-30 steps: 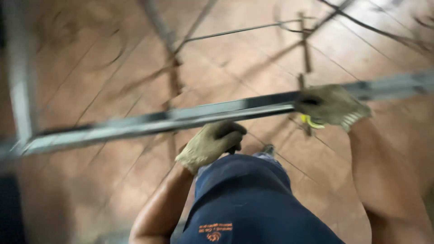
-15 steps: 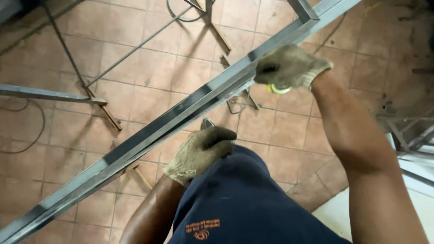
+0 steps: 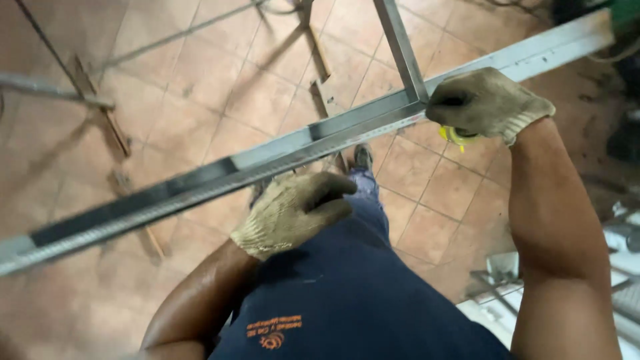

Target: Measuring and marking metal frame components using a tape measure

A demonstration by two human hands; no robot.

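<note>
Terracotta tiles make up the floor (image 3: 200, 100), which fills most of the view beneath the work. Across it, from the lower left edge to the upper right corner, runs a long grey metal rail (image 3: 220, 177), held above the floor. A shorter metal bar (image 3: 400, 47) meets the rail at a right angle near its right end and leads off toward the top edge. Thin steel stands (image 3: 100, 107) rest on the tiles at the upper left. The person's dark blue trousers (image 3: 347, 293) fill the bottom middle. The right hand (image 3: 483, 103), in a worn tan glove, sits on the rail just beside the joint with the bar; its grip is closed around a small yellow object (image 3: 457, 137) that peeks out underneath, too hidden to identify. The left hand (image 3: 293, 210), gloved alike, hangs just below the rail's middle, fingers curled loosely together, holding nothing visible and seemingly not touching the rail.
</note>
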